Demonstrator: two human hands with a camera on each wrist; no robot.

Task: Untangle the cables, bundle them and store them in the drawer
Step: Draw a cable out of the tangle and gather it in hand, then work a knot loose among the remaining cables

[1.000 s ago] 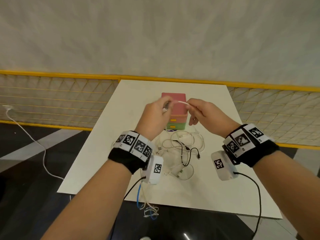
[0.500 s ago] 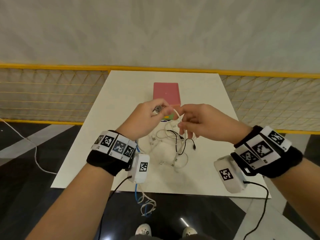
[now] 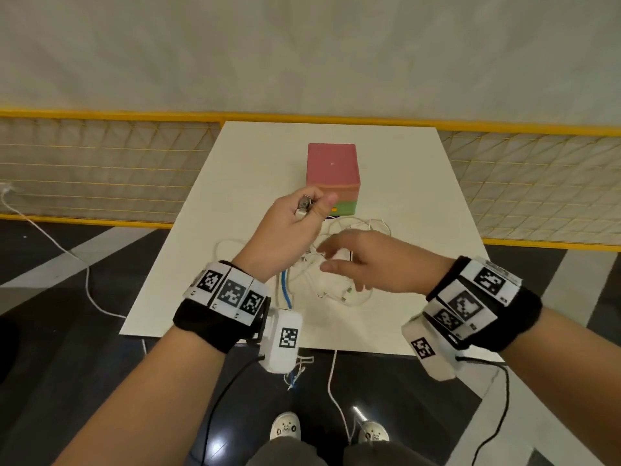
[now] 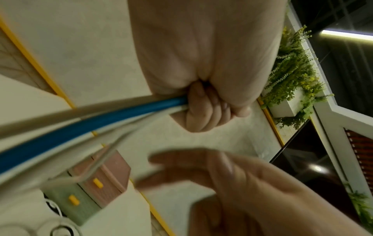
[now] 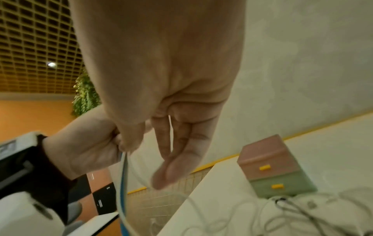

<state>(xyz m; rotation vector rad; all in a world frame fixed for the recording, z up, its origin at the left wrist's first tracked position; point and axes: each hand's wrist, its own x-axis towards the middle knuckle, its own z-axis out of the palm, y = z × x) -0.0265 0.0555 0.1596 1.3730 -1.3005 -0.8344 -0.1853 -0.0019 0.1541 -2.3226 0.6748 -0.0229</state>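
Observation:
My left hand [image 3: 311, 205] is raised in front of the drawer box and grips a bunch of cable ends, with a metal USB plug [image 3: 304, 206] sticking out of the fist. In the left wrist view the curled fingers [image 4: 203, 111] clamp a blue cable [image 4: 90, 123] and white ones. My right hand [image 3: 324, 258] hovers open, fingers spread, just above the tangle of white cables [image 3: 339, 290] on the table and holds nothing. In the right wrist view its fingers [image 5: 175, 159] are straight. The small drawer box [image 3: 332, 169], pink over green with yellow handles, stands shut behind the tangle.
The white table [image 3: 403, 196] ends near my wrists, and cable ends [image 3: 295, 375] dangle over its front edge. A yellow mesh fence [image 3: 100, 163] runs behind it. A white cord [image 3: 84, 280] trails across the dark floor at left.
My right hand let go of the white strand it pinched near my left hand, dropped toward the tangle and opened. My left hand kept its grip on the plug ends.

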